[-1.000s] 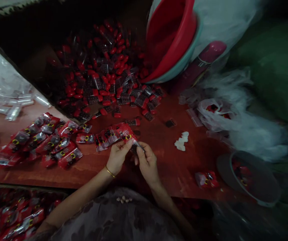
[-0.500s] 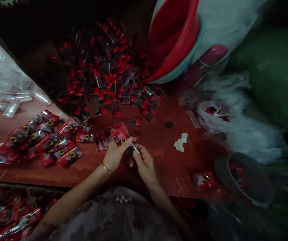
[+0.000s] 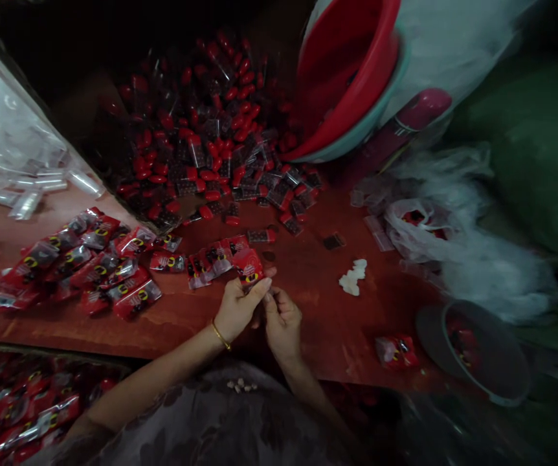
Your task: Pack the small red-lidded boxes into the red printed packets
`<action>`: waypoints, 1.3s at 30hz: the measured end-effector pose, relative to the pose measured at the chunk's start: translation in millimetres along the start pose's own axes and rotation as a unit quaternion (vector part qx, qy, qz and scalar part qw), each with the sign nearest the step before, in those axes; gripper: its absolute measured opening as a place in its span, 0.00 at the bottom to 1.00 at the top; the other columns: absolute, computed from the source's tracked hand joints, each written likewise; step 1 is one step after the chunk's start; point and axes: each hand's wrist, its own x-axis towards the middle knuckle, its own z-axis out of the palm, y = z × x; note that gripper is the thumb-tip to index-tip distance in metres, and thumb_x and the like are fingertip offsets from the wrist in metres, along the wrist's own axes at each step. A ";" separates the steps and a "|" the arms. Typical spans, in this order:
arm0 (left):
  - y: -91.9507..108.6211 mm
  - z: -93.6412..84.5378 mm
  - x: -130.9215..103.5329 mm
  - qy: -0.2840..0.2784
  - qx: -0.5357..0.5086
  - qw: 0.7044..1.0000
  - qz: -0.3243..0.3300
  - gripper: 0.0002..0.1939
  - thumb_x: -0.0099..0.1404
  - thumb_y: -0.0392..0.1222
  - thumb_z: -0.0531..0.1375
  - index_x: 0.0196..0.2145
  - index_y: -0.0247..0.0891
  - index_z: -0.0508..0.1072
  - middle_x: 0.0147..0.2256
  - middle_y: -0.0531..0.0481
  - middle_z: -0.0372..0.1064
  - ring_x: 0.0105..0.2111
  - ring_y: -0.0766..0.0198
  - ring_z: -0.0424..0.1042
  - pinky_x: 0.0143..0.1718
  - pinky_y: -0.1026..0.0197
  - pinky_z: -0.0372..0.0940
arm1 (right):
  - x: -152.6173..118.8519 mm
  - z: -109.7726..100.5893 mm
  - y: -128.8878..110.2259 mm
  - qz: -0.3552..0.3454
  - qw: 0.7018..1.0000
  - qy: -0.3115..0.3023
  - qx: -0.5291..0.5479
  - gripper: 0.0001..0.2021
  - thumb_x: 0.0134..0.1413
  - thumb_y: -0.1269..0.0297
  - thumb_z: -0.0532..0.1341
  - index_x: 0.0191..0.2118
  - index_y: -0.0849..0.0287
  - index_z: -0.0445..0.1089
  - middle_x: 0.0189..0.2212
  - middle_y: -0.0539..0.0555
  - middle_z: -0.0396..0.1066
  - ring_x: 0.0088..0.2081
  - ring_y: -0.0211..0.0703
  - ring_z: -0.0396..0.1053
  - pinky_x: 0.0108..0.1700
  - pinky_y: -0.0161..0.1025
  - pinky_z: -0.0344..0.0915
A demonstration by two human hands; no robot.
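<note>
My left hand (image 3: 239, 307), with a gold bangle at the wrist, pinches a small red printed packet (image 3: 249, 266) between thumb and fingers. Close beside it, my right hand (image 3: 283, 323) has its fingers curled together near the packet's lower end; what it grips is hidden. Just behind my left hand, a row of red packets (image 3: 206, 262) lies on the reddish table. Farther left is a heap of similar packets (image 3: 109, 259). Beyond the hands, many small clear packs with red tops (image 3: 211, 149) spill from a dark box.
A red basin (image 3: 347, 84) leans at the back beside a pink-capped bottle (image 3: 405, 123). White plastic bags (image 3: 483, 259) and a grey tub (image 3: 487, 353) stand at the right. Clear tubes (image 3: 26, 191) lie at the far left, and a packet box (image 3: 31, 414) is below.
The silvery piece between my hands no longer shows. My hands have come closer together and shifted slightly right. The view has shifted a little too.
</note>
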 end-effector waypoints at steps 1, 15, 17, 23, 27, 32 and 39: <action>-1.5 -0.8 0.5 0.000 -0.002 1.000 -0.001 0.29 0.52 0.57 0.61 0.45 0.32 0.72 0.14 0.59 0.59 0.09 0.75 0.56 0.09 0.70 0.50 | 0.4 -0.7 -0.1 0.002 1.000 -0.002 0.002 0.13 0.54 0.55 0.55 0.34 0.60 0.68 0.17 0.47 0.67 0.19 0.36 0.65 0.20 0.31 0.60; -9.7 -12.9 -18.8 -0.072 -0.196 0.964 -0.166 0.25 0.46 0.60 0.63 0.28 0.31 0.77 0.22 0.48 0.70 0.24 0.70 0.65 0.30 0.65 0.60 | 22.9 -13.3 8.0 -0.293 0.944 0.050 -0.142 0.16 0.41 0.55 0.67 0.32 0.58 0.64 0.29 0.51 0.63 0.33 0.42 0.64 0.36 0.38 0.61; -11.6 -15.7 -20.9 -0.079 -0.202 0.959 -0.181 0.27 0.45 0.61 0.63 0.28 0.31 0.77 0.23 0.48 0.71 0.24 0.70 0.66 0.32 0.65 0.61 | 24.0 -9.4 7.1 -0.305 0.941 0.008 -0.148 0.14 0.45 0.54 0.65 0.32 0.57 0.64 0.29 0.51 0.64 0.34 0.43 0.64 0.36 0.39 0.61; 3.3 -65.3 -40.5 0.066 -0.086 0.990 -0.087 0.21 0.49 0.53 0.64 0.30 0.30 0.76 0.29 0.44 0.75 0.29 0.62 0.72 0.39 0.60 0.64 | 26.4 -2.5 4.0 -0.346 0.909 -0.083 -0.217 0.13 0.51 0.53 0.59 0.36 0.57 0.65 0.31 0.53 0.68 0.35 0.45 0.65 0.39 0.42 0.62; 38.2 -145.0 -71.5 0.308 -0.072 0.949 0.007 0.18 0.52 0.52 0.63 0.32 0.32 0.74 0.29 0.45 0.76 0.33 0.59 0.74 0.41 0.59 0.66 | 36.3 -0.1 9.2 -0.319 0.893 -0.056 -0.313 0.11 0.55 0.57 0.56 0.37 0.60 0.66 0.32 0.56 0.70 0.36 0.46 0.65 0.39 0.43 0.61; 58.8 -201.3 -97.6 0.299 -0.153 0.940 -0.060 0.26 0.59 0.58 0.52 0.34 0.30 0.74 0.29 0.40 0.75 0.31 0.56 0.75 0.35 0.56 0.69 | 51.2 3.0 13.1 -0.284 0.865 -0.045 -0.411 0.15 0.57 0.57 0.53 0.41 0.63 0.68 0.39 0.60 0.71 0.39 0.51 0.64 0.40 0.45 0.61; 26.6 -128.7 -29.5 0.254 0.378 0.874 0.167 0.14 0.55 0.48 0.59 0.36 0.37 0.76 0.36 0.45 0.76 0.37 0.56 0.73 0.44 0.56 0.65 | 104.9 11.1 10.4 -0.253 0.813 -0.013 -0.525 0.20 0.60 0.62 0.49 0.55 0.63 0.61 0.55 0.63 0.62 0.54 0.58 0.57 0.51 0.54 0.55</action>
